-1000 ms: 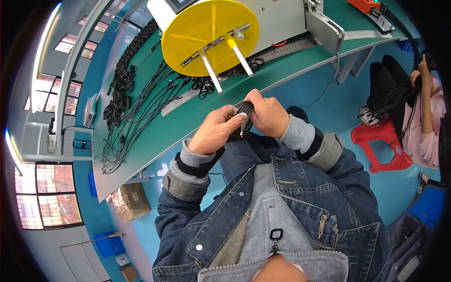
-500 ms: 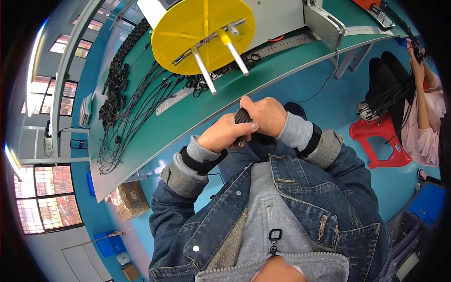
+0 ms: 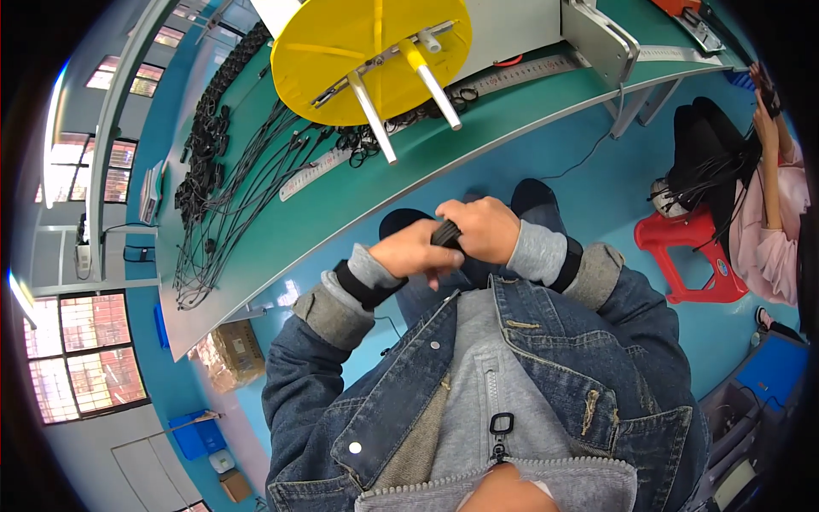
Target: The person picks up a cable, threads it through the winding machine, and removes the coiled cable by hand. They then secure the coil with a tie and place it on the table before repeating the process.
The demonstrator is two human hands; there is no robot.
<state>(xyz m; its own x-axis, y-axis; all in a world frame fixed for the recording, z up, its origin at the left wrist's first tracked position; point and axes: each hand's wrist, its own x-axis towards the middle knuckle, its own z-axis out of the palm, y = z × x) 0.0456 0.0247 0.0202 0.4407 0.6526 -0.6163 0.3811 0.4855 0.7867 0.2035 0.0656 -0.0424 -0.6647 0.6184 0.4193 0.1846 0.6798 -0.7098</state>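
Observation:
A coiled black cable (image 3: 445,235) is held between my two hands, in front of my lap and off the near edge of the bench. My left hand (image 3: 411,249) is closed round its left side. From the right, my right hand (image 3: 486,229) grips the same coil, its fingers curled and partly hidden. Beyond my hands stands a yellow disc (image 3: 341,64) with two metal pegs that point toward me; nothing is wound on the pegs.
The green bench (image 3: 256,247) carries loose black cables (image 3: 247,196), a pile of coiled cables (image 3: 205,154) and a steel ruler (image 3: 320,171). At right, another person (image 3: 772,205) holds cables beside a red stool (image 3: 682,256). A cardboard box (image 3: 230,354) sits below the bench's left end.
My hands have turned a little on the coiled cable, and the left thumb has shifted down. The view has tilted slightly, and both my knees now show.

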